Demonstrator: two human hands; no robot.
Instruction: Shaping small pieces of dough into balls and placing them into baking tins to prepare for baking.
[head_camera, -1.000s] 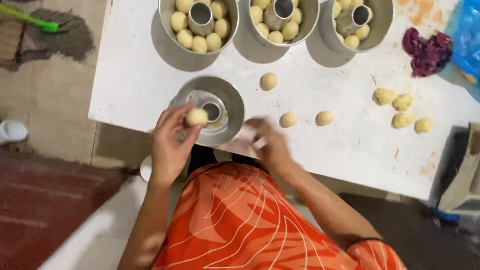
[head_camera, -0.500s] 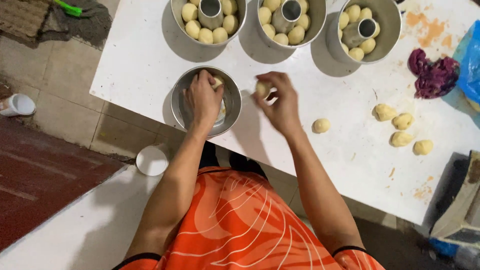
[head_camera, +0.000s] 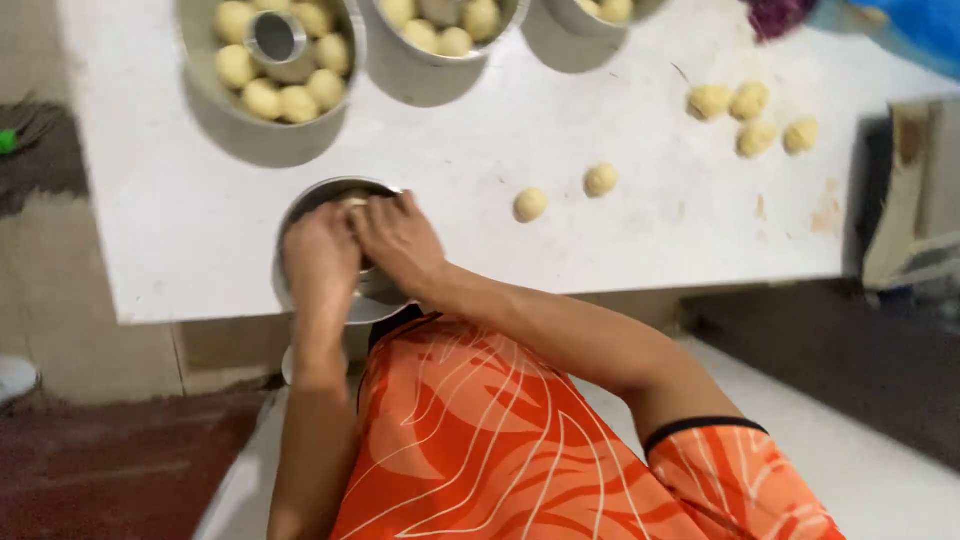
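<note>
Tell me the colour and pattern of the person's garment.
Orange garment with thin white curving lines, dark sleeve trim; head view.

Tin's inside (head_camera: 325, 195) behind both hands (head_camera: 365, 245)

Soft overhead light, dark pan shadows, slight motion blur throughout.

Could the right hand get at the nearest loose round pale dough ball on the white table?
Probably yes. The right hand sits in the round metal pan beside the left hand; bare white table lies between it and the dough ball.
</note>
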